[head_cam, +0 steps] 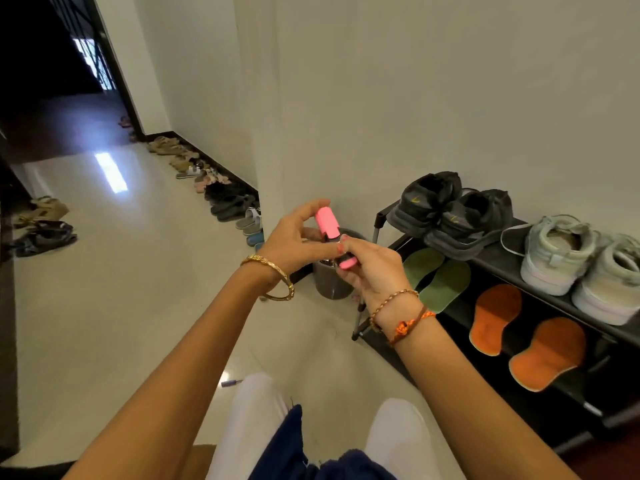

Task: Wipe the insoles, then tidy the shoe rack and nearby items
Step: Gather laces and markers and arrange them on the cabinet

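Pink highlighter (333, 237) pinched between left hand (298, 237) and right hand (372, 268), above grey cup (334, 280) beside shoe rack (540, 268).

The plain off-white wall (450, 98) ran behind the scene and turned a square corner (270, 133), from which a second stretch of wall receded to the left toward a dark doorway (52, 64). A dark skirting board (214, 161) edged that receding wall. The floor (121, 271) was glossy cream tile — a bright rectangle of light (110, 173) gleamed on it near the doorway, where the pale tile gave way to darker flooring. Inside the opening, a small bright patch (86, 53) showed beyond dark vertical bars. A dark piece of furniture (7, 306) — too cropped to identify — bordered the left edge.
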